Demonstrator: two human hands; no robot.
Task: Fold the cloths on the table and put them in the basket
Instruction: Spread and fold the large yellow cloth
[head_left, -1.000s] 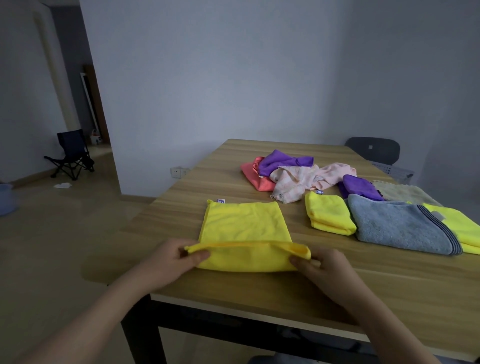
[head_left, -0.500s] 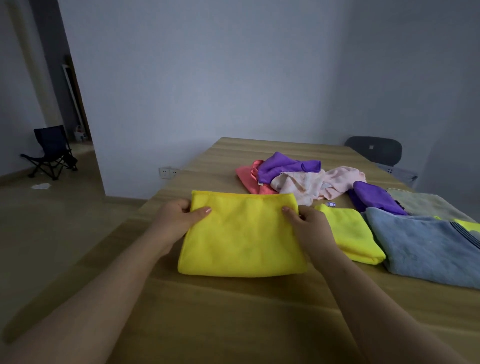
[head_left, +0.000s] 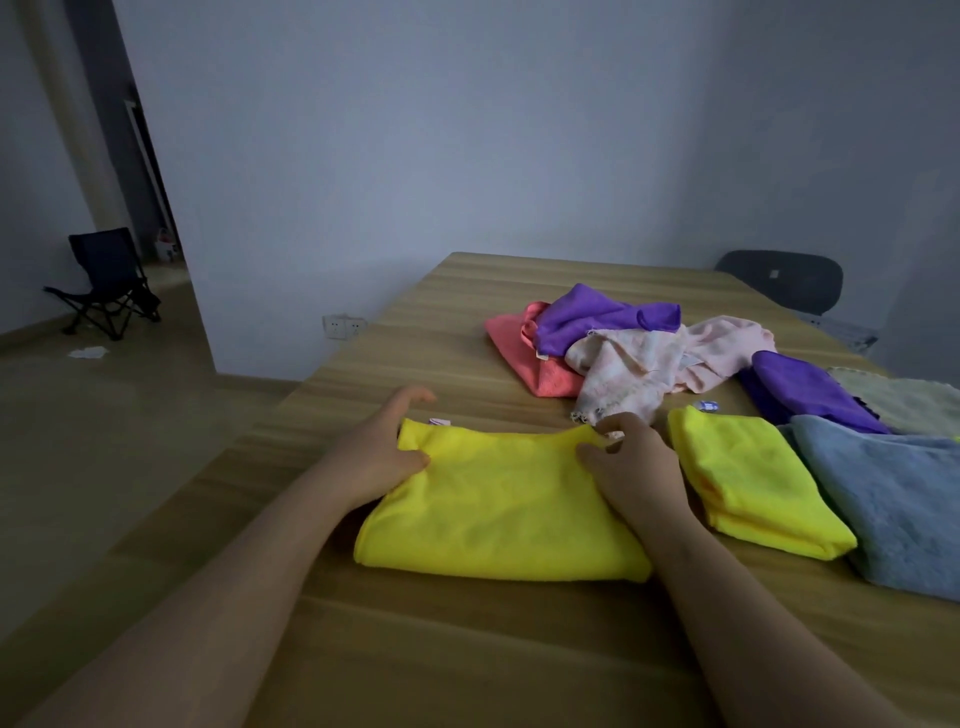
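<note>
Lying nearest: yellow cloth (head_left: 498, 514), folded into a flat rectangle on the wooden table (head_left: 467, 649); the rounded fold faces the person, the loose edges face away, and a small white tag shows at the far left corner.
Left hand (head_left: 382, 457): rests at the cloth's left edge; the thumb lies on top of the fabric and the fingers extend loosely past the far left corner, gripping nothing.
Right hand (head_left: 636, 473): sits on the far right corner; the fingers curl over that corner and the thumb presses the top layer, pinching the fabric.
Right of it: second yellow cloth (head_left: 748, 478), folded narrower and thicker, just beside the first and touching a blue-grey towel (head_left: 893, 509).
Beyond those: near purple cloth (head_left: 800, 389) and pale green cloth (head_left: 909, 400), side by side.
Mid-table heap: pale pink cloth (head_left: 634, 369), coral cloth (head_left: 524, 353) and far purple cloth (head_left: 602, 312), crumpled and overlapping.
Far end: dark chair (head_left: 779, 278) behind the table.
</note>
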